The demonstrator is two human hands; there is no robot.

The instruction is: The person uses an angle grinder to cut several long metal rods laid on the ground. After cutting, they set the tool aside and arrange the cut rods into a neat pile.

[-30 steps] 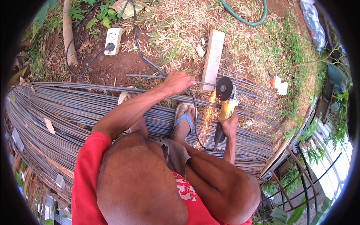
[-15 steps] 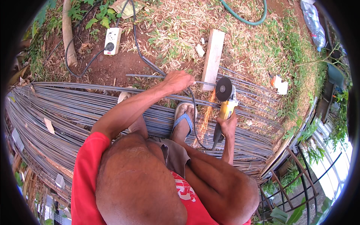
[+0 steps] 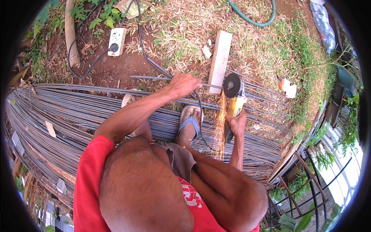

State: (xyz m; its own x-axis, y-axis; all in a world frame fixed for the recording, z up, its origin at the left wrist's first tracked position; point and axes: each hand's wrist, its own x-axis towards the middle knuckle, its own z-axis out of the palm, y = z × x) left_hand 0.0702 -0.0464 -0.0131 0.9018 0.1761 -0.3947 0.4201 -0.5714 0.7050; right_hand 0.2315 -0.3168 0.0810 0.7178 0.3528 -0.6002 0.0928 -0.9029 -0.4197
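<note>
My left hand (image 3: 184,85) is closed around a thin steel rod (image 3: 148,77), which runs across a wooden block (image 3: 219,62) lying on the ground. In my right hand (image 3: 237,125) is a yellow and black angle grinder (image 3: 235,106), gripped by its body. Its dark cutting disc (image 3: 232,85) meets the rod just right of the block. Orange sparks (image 3: 220,131) stream from that contact toward me. The grinder's lower end is partly hidden by my hand and the sparks.
A long bundle of steel rods (image 3: 69,112) lies under my sandalled foot (image 3: 189,121). A white power strip (image 3: 116,41) with a plugged-in black cable (image 3: 141,42) is at the far left. A green hose (image 3: 255,23) and a plastic bottle (image 3: 326,33) lie farther off.
The grinder has shifted slightly right and its disc has turned a little. The sparks now fall more steeply and look denser. My left hand stays in nearly the same place on the rod.
</note>
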